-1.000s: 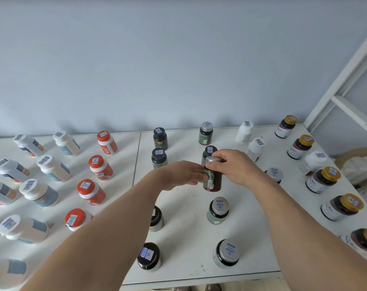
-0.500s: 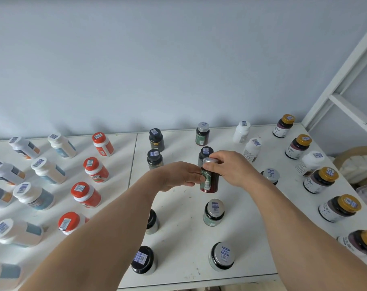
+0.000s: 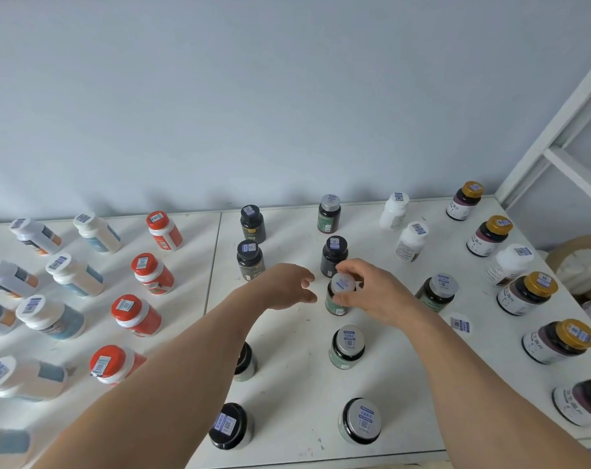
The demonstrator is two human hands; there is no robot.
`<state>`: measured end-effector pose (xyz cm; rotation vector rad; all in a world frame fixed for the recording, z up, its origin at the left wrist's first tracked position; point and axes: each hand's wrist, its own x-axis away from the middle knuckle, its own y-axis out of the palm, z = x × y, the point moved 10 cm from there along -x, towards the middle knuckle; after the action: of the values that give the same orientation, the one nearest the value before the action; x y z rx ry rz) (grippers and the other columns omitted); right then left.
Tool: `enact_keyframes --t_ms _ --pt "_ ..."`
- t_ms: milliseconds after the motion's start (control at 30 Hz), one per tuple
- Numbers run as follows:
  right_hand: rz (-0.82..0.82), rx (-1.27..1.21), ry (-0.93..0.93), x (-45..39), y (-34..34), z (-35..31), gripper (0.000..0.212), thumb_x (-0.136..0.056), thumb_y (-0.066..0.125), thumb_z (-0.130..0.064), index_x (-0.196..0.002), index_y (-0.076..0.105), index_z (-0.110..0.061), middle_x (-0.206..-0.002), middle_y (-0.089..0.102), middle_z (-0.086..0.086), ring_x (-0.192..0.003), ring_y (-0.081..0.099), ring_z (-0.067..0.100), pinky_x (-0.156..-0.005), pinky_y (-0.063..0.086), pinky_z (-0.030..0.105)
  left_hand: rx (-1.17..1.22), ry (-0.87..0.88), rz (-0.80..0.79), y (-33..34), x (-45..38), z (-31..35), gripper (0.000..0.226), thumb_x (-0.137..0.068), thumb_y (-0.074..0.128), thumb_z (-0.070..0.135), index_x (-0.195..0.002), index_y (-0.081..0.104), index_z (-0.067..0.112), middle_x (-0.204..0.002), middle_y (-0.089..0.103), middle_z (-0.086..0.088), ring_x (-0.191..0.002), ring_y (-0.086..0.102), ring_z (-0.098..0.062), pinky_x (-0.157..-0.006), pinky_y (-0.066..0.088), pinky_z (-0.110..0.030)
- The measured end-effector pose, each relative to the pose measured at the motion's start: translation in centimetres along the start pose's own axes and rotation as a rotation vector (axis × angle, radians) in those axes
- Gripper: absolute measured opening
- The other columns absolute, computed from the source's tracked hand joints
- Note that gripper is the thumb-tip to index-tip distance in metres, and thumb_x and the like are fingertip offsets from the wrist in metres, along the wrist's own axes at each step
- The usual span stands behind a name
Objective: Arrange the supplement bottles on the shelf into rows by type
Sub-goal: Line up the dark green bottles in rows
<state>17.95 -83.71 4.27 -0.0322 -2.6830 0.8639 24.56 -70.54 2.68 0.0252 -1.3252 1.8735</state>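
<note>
While upright on shelf (image 3: 405, 384), silver-capped bottle (image 3: 338, 296) in right hand (image 3: 371, 292).

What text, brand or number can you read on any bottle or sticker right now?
None is legible.
Cap stickers, such as on the silver-capped bottle that the right hand grips: codes and print too small.
Gold-capped bottle: large label characters, blurred.
Loose sticker on the shelf: unreadable.

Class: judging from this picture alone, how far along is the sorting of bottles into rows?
Mostly done: the red-capped bottles and gold-capped bottles already stand in rows. In hand: the right hand grips a silver-capped bottle in the silver column; the left hand hovers open. Left: a black-capped bottle stands among the silvers.
</note>
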Motion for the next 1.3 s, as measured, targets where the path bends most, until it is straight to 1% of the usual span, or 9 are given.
enact_keyframes --t_ms 100,233,400,533,667,767,1000,1100,1300 --pt "0.063 -0.11 -0.016 -0.5 -1.3 -0.1 0.059 -0.073 0.081 -0.036 -0.126 0.055 -0.028 -0.12 0.059 -0.014 -0.113 0.055 0.003 -0.095 0.04 0.022 0.007 -0.007 0.051 -0.8 -0.5 -0.2 0.053 -0.092 0.061 0.038 -0.14 0.049 0.017 -0.137 0.057 0.001 -0.124 0.053 -0.02 -0.102 0.044 -0.034" --pt "0.213 -0.051 -0.048 -2.4 -4.1 -1.1 0.051 -0.08 0.074 -0.036 -0.126 0.055 -0.029 -0.128 0.058 -0.01 -0.12 0.051 0.005 -0.103 0.04 0.03 0.025 -0.015 0.121 -1.9 -1.1 -0.2 0.055 -0.094 0.059 0.037 -0.143 0.044 0.017 -0.14 0.054 0.0 -0.127 0.051 -0.02 -0.104 0.042 -0.033" --pt "0.07 0.119 -0.039 -5.6 -2.9 -2.2 0.064 -0.081 0.072 -0.033 -0.139 0.045 -0.029 -0.139 0.05 -0.007 -0.129 0.045 0.011 -0.097 0.034 0.024 0.056 -0.03 0.165 -2.5 -2.1 -0.3 0.06 -0.094 0.059 0.039 -0.147 0.038 0.022 -0.145 0.05 0.002 -0.13 0.048 -0.021 -0.104 0.04 -0.033" --pt "0.037 0.116 -0.006 -6.8 -2.3 -1.4 0.054 -0.082 0.072 -0.031 -0.131 0.051 -0.031 -0.118 0.062 -0.007 -0.111 0.057 0.013 -0.084 0.039 0.023 0.063 -0.034 0.153 -2.4 -2.9 -0.3 0.061 -0.094 0.058 0.039 -0.148 0.036 0.024 -0.145 0.049 0.004 -0.128 0.049 -0.021 -0.103 0.042 -0.033" --pt "0.068 0.099 -0.049 -7.1 -3.4 -2.6 0.045 -0.082 0.072 -0.034 -0.124 0.057 -0.029 -0.109 0.064 -0.008 -0.099 0.059 0.013 -0.08 0.042 0.025 0.262 -0.034 0.129 -2.5 -3.7 -0.7 0.06 -0.091 0.064 0.036 -0.145 0.042 0.024 -0.139 0.055 0.005 -0.124 0.053 -0.015 -0.105 0.042 -0.032" --pt "0.053 0.085 -0.089 -7.0 -4.1 -4.0 0.037 -0.084 0.07 -0.035 -0.119 0.06 -0.029 -0.105 0.065 -0.008 -0.099 0.059 0.013 -0.083 0.044 0.026 0.385 0.003 0.09 -2.6 -4.1 -0.3 0.042 -0.089 0.067 0.03 -0.131 0.059 0.027 -0.125 0.065 0.007 -0.118 0.059 -0.012 -0.103 0.045 -0.035" --pt "0.085 0.09 -0.092 -6.6 -5.8 -5.4 0.031 -0.087 0.063 -0.042 -0.114 0.064 -0.026 -0.106 0.066 -0.006 -0.099 0.059 0.014 -0.084 0.046 0.03 0.546 0.048 -0.052 -2.9 -4.0 0.9 0.025 -0.081 0.071 0.042 -0.104 0.069 0.051 -0.116 0.069 0.008 -0.116 0.059 -0.019 -0.105 0.044 -0.039" --pt "0.098 0.094 -0.09 -6.4 -6.1 -5.6 0.031 -0.088 0.063 -0.042 -0.113 0.065 -0.024 -0.105 0.066 -0.004 -0.097 0.06 0.015 -0.085 0.047 0.031 0.582 0.037 -0.116 -2.4 -4.2 0.8 0.026 -0.074 0.073 0.048 -0.099 0.069 0.054 -0.115 0.07 0.014 -0.117 0.06 -0.019 -0.109 0.04 -0.044" --pt "0.098 0.076 -0.085 -5.8 -6.4 -5.6 0.028 -0.089 0.061 -0.041 -0.11 0.066 -0.023 -0.101 0.066 -0.004 -0.095 0.06 0.014 -0.081 0.046 0.029 0.61 0.02 -0.165 -1.7 -4.3 1.1 0.044 -0.064 0.076 0.054 -0.107 0.07 0.048 -0.115 0.07 0.015 -0.119 0.059 -0.017 -0.11 0.039 -0.043"
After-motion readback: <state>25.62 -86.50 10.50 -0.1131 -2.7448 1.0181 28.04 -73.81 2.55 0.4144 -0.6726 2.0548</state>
